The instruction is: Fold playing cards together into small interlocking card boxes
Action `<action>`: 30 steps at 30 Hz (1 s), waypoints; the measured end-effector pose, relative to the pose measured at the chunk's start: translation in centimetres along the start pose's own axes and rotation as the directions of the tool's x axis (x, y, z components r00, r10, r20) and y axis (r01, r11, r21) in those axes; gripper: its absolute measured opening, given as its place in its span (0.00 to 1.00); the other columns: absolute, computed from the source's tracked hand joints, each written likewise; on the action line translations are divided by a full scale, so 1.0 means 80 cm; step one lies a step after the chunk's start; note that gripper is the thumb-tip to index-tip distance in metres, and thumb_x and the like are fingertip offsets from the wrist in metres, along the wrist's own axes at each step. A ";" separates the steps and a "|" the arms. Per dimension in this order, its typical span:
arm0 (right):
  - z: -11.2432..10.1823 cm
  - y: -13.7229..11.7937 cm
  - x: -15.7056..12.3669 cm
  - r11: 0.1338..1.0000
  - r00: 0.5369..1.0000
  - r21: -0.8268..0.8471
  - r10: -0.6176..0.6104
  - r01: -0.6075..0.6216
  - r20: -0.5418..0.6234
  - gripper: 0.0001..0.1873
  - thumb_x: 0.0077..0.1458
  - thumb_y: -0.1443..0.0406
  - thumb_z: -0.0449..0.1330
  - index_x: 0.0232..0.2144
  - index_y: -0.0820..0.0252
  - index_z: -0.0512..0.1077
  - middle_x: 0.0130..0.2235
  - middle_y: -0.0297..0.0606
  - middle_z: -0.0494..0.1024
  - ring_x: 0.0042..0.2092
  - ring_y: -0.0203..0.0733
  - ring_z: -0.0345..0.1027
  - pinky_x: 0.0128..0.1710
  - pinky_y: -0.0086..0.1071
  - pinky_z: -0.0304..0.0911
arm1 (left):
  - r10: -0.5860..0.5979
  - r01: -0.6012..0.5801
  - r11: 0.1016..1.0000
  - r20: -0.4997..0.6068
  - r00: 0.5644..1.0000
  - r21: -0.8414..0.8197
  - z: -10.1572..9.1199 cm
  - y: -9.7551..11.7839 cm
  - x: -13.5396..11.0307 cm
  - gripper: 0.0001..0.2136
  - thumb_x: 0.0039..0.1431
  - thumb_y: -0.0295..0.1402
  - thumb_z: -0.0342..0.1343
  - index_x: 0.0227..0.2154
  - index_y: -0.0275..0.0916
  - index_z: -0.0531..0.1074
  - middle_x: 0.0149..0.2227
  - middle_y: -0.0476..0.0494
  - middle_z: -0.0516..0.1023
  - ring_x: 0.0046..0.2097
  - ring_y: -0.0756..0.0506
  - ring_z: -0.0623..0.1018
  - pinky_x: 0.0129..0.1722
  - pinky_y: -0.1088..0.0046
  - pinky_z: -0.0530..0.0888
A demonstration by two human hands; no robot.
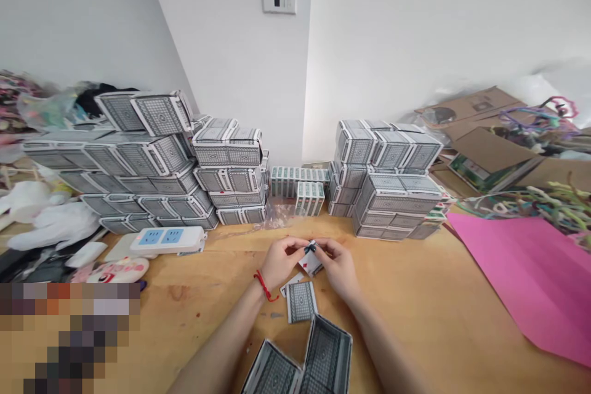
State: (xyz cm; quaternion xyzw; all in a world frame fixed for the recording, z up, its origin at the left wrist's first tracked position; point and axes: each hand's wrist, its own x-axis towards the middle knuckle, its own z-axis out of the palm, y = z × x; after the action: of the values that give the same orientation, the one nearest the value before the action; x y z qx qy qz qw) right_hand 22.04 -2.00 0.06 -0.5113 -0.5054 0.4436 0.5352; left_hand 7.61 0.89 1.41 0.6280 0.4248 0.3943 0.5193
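My left hand (278,263) and my right hand (340,266) meet at the middle of the table, thumbs and fingers pinching the top end of a playing card (311,266). A red mark shows on the card's white face. Between my thumbs is a small dark patch that I cannot make out. Just below my hands, a grey-patterned card (301,303) lies back up, partly over a white-faced card (289,285). Nearest to me, between my forearms, stands an open angled structure of joined cards (327,351). A red string bracelet (265,286) circles my left wrist.
Card-built blocks are stacked at the left (152,160) and right (397,197). Several card packs (309,198) stand between them. A white power strip (168,239) lies at left, a pink sheet (521,271) at right. Behind it is an open cardboard box (496,154).
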 end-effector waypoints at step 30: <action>0.000 -0.001 0.000 0.998 0.999 -0.051 0.025 -0.027 -0.044 0.16 0.45 0.54 0.57 0.28 0.63 0.70 0.28 0.39 0.74 0.28 0.40 0.66 0.28 0.31 0.62 | 0.030 -0.023 0.984 -0.034 0.999 0.178 0.004 -0.009 0.000 0.10 0.48 0.25 0.48 0.30 0.36 0.74 0.33 0.44 0.78 0.36 0.47 0.75 0.39 0.73 0.70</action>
State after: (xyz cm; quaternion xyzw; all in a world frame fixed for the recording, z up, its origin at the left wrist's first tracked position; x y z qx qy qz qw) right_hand 22.02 -2.03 0.17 -0.5408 -0.4981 0.4262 0.5270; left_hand 7.80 0.88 0.67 0.6699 0.4594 0.3732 0.4482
